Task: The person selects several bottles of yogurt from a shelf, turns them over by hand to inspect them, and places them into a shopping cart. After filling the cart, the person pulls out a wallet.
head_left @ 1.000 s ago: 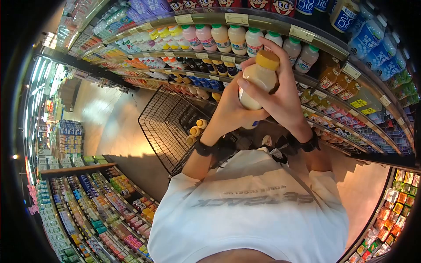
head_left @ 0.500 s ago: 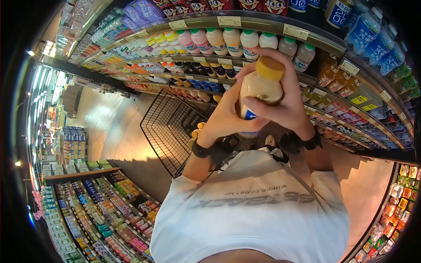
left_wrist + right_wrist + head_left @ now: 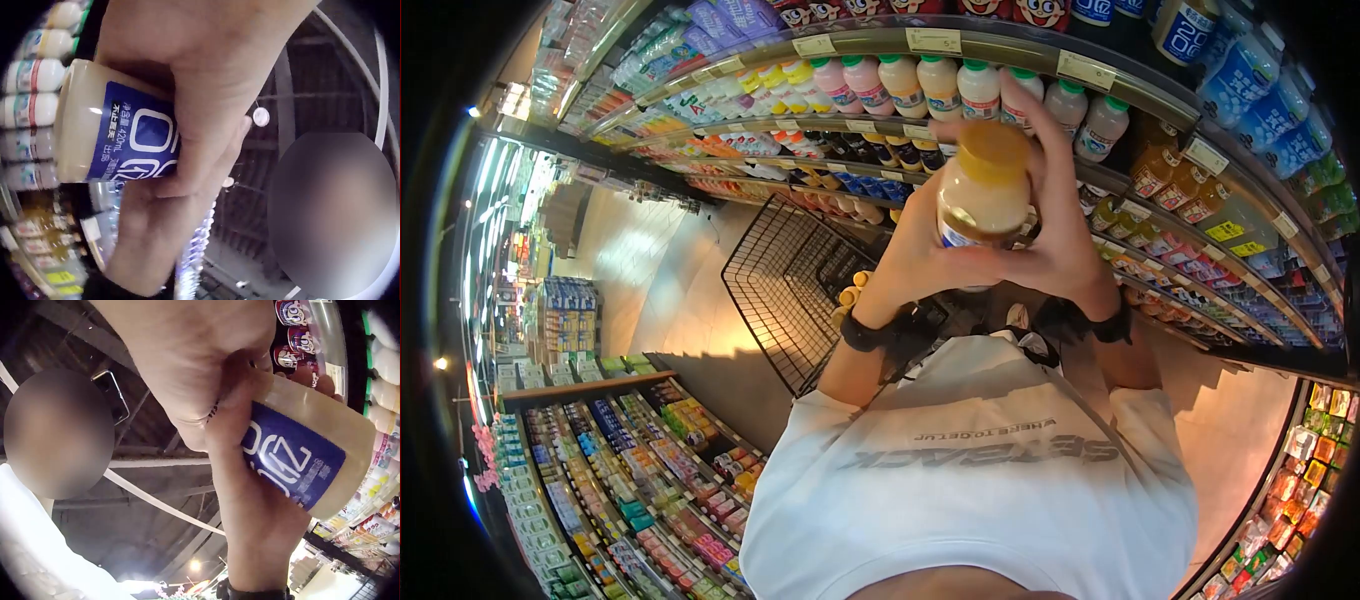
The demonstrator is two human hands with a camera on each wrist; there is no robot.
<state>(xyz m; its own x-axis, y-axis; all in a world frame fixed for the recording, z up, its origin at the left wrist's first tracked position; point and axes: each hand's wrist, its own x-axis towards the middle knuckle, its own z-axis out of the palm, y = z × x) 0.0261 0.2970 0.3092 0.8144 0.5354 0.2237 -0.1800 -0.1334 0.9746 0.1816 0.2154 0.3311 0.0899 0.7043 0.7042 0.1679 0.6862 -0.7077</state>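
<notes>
A bottle of pale drink with a yellow cap is held up between both hands in front of the shelves. My left hand curls round its left side, and my right hand grips the other side, thumbs together on the near face. In the left wrist view the blue label of the bottle shows beside the fingers, its base towards the shelf. The right wrist view has the same bottle tilted, with part of the label covered by a hand.
A black wire cart stands left of the body, with several yellow-capped bottles near its close end. Shelves of bottles curve across the front and right. A lower display of packaged goods lies at the left, with floor beyond the cart.
The bottle has tipped and turned between the hands, its cap shifting left. The right-hand fingers have spread up away from the cap, and both thumbs now lie lower on it.
</notes>
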